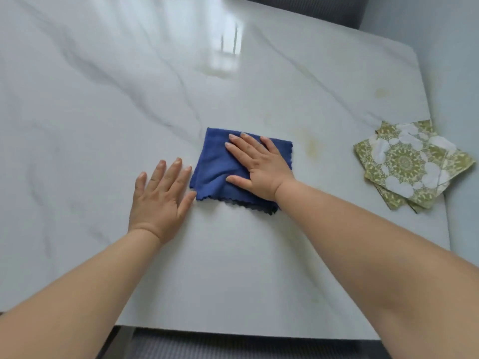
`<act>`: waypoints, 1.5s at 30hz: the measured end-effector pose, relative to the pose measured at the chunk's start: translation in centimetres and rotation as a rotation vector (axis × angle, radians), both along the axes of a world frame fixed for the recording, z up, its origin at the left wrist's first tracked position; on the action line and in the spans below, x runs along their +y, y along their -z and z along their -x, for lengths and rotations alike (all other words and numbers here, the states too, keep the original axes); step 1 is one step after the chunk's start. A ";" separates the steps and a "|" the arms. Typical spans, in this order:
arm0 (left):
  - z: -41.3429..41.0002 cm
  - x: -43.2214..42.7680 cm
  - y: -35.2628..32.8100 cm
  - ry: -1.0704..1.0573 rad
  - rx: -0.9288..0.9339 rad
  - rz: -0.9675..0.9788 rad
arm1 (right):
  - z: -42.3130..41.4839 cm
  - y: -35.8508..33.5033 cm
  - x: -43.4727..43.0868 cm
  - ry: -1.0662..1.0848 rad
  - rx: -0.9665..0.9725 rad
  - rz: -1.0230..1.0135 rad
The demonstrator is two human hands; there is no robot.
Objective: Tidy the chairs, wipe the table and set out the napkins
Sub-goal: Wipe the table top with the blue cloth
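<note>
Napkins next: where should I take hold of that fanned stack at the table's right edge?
Pinch the far-right corner of the green patterned napkins, which overhangs the edge of the marble table. Come from the right, thumb on top, fingers beneath. The stack lies flat and thin, so that grip beats clawing.

Table (103, 104): white marble-look top with grey veins, smooth, high gloss, mirror-like glare; faint yellowish stains (311, 147) dull the sheen. Cloth (215, 164): blue soft-woven textile, matt, wavy-cut edges. Napkins (412, 164): thin printed paper, green and white, matt. Chair (207, 345): ribbed grey fabric.
</note>
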State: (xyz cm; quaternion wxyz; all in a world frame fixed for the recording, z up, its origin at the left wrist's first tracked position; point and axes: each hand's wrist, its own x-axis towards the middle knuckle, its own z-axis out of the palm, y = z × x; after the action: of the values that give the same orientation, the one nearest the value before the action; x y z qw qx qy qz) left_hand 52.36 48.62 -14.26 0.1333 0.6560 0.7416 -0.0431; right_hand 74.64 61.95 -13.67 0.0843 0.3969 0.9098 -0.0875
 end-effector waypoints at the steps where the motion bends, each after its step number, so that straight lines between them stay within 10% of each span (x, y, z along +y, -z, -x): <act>1: -0.1 0.1 0.1 -0.007 -0.001 0.006 | 0.0 0.1 2.3 -0.008 -0.007 -0.001; 15: -0.3 0.1 0.7 -0.033 -0.010 -0.048 | 2.5 0.3 10.5 0.391 -0.033 -0.033; 33: -5.4 -6.3 -1.0 0.051 0.008 0.080 | -7.5 -0.4 -23.9 0.022 -0.005 0.052; 45: -11.9 -4.5 -1.1 0.073 -0.051 0.007 | -13.3 -0.5 -20.3 -0.045 0.028 0.061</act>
State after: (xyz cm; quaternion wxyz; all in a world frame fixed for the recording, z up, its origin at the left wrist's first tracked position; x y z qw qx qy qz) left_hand 64.24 44.11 -13.17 0.1529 0.6829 0.7135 -0.0335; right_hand 87.95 41.69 -13.18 0.0855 0.3722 0.9166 -0.1187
